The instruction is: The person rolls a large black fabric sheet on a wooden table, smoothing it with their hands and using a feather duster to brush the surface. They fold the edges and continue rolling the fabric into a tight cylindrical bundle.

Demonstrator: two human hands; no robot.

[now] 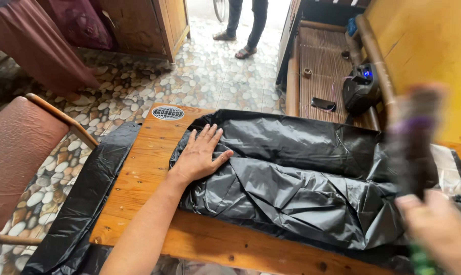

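My left hand (200, 155) lies flat, fingers spread, on the left end of a large crumpled black plastic bag (301, 178) spread over a wooden table (144, 173). My right hand (436, 226) is at the lower right, blurred by motion, closed around a dark upright object (413, 147) with a purple band and a green lower part. What that object is cannot be told from the blur.
More black plastic (83, 198) hangs off the table's left edge to the pebble-pattern floor. A reddish cushioned chair (17, 153) stands at left. A bamboo bench (322, 66) with a dark speaker (362, 89) and a phone (323, 104) is behind. Another person's legs (246, 25) stand at the doorway.
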